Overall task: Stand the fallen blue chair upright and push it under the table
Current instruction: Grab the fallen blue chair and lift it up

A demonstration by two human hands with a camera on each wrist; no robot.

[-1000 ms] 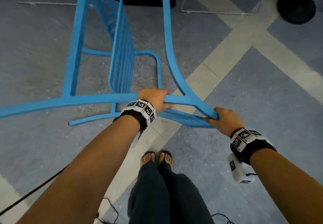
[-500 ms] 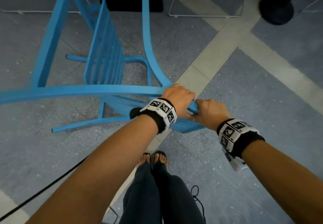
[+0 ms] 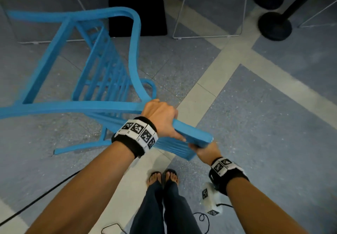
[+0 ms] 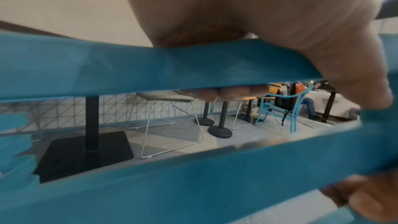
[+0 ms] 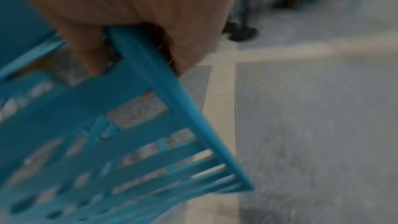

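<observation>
The blue chair (image 3: pixel 102 80) is tilted, with its slatted back toward me and its seat frame and legs pointing away. My left hand (image 3: pixel 160 118) grips the top rail of the back from above. In the left wrist view its fingertips (image 4: pixel 226 93) curl under the rail (image 4: pixel 150 67). My right hand (image 3: pixel 206 151) sits lower, under the near corner of the back. In the right wrist view, the right hand (image 5: pixel 129 6) grips the side edge of the slatted back (image 5: pixel 107 125). The table's black square base (image 3: pixel 136 11) and post stand just beyond the chair; its top is out of view.
White wire chair legs (image 3: pixel 206 35) stand right of the table base, and two black round stanchion bases (image 3: pixel 274 25) stand at far right. A black cable (image 3: pixel 36 199) crosses the floor at lower left. My feet (image 3: pixel 162 177) are close behind the chair. Another blue chair (image 4: pixel 280 108) stands further off.
The chair's back has risen and swung toward me. My left hand slid right along the top rail. My right hand moved from the rail's end to under the back's corner.
</observation>
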